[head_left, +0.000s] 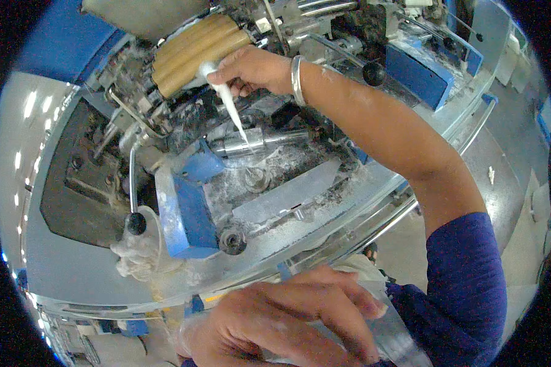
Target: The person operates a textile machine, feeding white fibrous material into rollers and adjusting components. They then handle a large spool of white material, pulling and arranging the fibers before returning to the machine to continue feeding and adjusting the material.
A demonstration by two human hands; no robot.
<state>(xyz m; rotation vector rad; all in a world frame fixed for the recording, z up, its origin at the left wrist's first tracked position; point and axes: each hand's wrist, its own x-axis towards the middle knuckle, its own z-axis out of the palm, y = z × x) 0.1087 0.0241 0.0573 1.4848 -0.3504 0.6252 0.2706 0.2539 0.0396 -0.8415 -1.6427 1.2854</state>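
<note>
Right hand (251, 68) pinches white fibre strand (229, 104) beside tan rollers (196, 52).

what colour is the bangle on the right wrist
Silver, a plain metal band, seen best in the head view.

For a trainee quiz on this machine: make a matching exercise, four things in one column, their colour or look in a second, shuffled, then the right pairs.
Things:
1. Rollers at the machine's top
2. Strand pinched by the right hand
3. Bracket beside the black knob
4. Bangle on the right wrist

Look:
A. blue
B. silver
C. tan
D. white

Pairs: 1-C, 2-D, 3-A, 4-B
</note>
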